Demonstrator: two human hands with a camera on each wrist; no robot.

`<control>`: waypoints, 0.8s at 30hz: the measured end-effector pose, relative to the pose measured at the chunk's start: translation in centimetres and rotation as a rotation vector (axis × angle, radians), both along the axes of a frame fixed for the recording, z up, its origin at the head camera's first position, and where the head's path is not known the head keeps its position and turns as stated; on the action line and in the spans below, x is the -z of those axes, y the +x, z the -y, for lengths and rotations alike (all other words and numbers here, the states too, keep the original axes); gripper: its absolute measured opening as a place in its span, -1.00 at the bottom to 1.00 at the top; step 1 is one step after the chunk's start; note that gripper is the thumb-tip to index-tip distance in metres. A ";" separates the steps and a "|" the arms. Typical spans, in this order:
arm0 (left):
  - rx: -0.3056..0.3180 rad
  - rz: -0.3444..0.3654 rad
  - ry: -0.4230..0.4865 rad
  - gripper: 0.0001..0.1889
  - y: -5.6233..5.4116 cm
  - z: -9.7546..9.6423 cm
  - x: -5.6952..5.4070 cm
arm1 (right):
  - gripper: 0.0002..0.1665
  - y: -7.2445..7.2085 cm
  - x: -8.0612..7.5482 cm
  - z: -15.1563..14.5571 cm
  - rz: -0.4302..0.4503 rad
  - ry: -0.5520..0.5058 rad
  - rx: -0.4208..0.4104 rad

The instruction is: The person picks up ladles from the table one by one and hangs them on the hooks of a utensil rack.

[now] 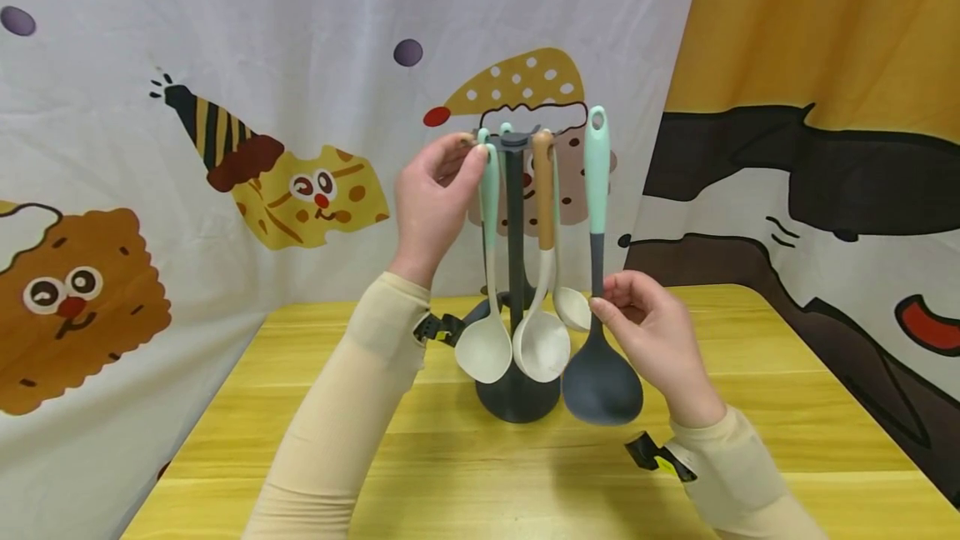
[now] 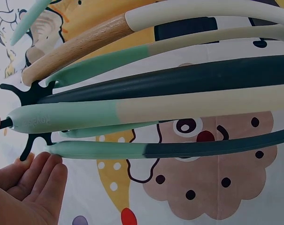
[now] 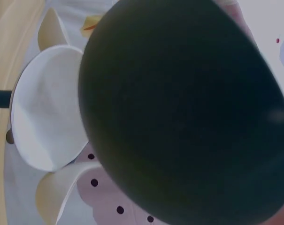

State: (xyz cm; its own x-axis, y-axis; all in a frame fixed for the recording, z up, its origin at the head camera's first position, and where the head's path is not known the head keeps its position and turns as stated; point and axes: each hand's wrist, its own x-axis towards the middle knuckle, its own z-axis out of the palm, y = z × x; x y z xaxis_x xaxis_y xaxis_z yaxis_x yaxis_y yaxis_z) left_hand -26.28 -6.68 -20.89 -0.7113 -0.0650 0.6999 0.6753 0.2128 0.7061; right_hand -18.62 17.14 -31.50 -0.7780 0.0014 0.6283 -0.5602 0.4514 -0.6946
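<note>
A black utensil rack with a round base stands on the table, utensils hanging from its top hooks. My left hand is at the top left of it; in the left wrist view the thumb and fingers pinch at the tips of its hooks. Beside the thumb hangs a cream ladle with a mint handle. To the right of the rack, my right hand grips a dark grey ladle by its neck, mint handle up. The ladle's bowl fills most of the right wrist view, hiding nearly all of that hand.
A cream ladle with a wooden handle hangs at the rack's front, with a smaller cream spoon behind it. A dark utensil with a mint handle hangs at the left. Behind the wooden table is a cartoon-printed curtain.
</note>
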 end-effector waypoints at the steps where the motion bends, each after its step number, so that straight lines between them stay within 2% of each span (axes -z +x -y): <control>1: 0.000 0.002 0.000 -0.66 0.0 0.0 0.0 | -0.83 0.0 0.0 0.2 -0.002 0.002 -0.007; 18: 0.000 -0.003 0.003 -0.66 -0.1 0.0 0.0 | -0.79 0.4 0.0 2.8 -0.010 0.022 -0.102; 24: 0.002 -0.012 0.003 -0.65 0.0 0.0 0.1 | -0.79 0.4 0.3 3.5 0.017 0.014 -0.116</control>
State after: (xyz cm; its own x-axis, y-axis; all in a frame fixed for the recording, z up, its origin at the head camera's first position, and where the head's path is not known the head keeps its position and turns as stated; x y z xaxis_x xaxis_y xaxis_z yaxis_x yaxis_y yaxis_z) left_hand -26.32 -6.64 -20.99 -0.7031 -0.0659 0.7080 0.6840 0.2097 0.6987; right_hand -18.18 13.60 -31.77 -0.7827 -0.0979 0.6147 -0.5977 0.3937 -0.6983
